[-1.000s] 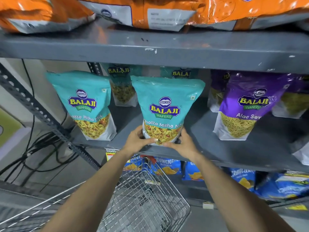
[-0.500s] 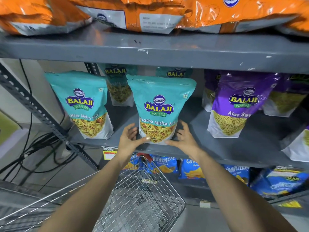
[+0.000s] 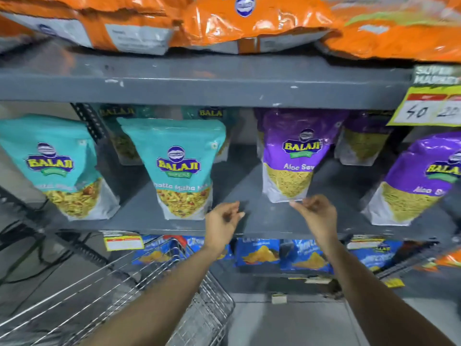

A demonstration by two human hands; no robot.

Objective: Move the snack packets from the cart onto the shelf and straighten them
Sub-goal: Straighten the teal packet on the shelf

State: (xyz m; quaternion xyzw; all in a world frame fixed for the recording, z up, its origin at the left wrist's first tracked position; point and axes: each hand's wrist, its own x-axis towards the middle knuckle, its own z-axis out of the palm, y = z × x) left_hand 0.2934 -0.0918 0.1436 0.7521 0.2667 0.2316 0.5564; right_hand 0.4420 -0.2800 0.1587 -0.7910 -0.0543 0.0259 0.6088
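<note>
A teal Khatta Mitha Mix packet point(image 3: 180, 168) stands upright on the grey middle shelf point(image 3: 249, 221), with a second teal packet point(image 3: 58, 166) to its left. My left hand point(image 3: 222, 224) hovers just right of the middle teal packet, fingers loosely curled, holding nothing. Below a purple Aloo Sev packet point(image 3: 293, 156) is my right hand point(image 3: 315, 216), fingertips close to the packet's bottom edge, gripping nothing. Another purple packet point(image 3: 419, 181) stands at the far right. The wire cart point(image 3: 139, 290) sits at lower left and looks empty.
Orange bags point(image 3: 249, 23) lie on the top shelf. More teal and purple packets stand behind the front row. Blue chip packets point(image 3: 282, 254) fill the lower shelf. A yellow price tag point(image 3: 429, 108) hangs at upper right. Black cables point(image 3: 27, 245) trail on the floor at left.
Both hands let go of the middle teal packet, which now stands alone. They moved right along the shelf, the right hand reaching the purple Aloo Sev packet. The view shifted right.
</note>
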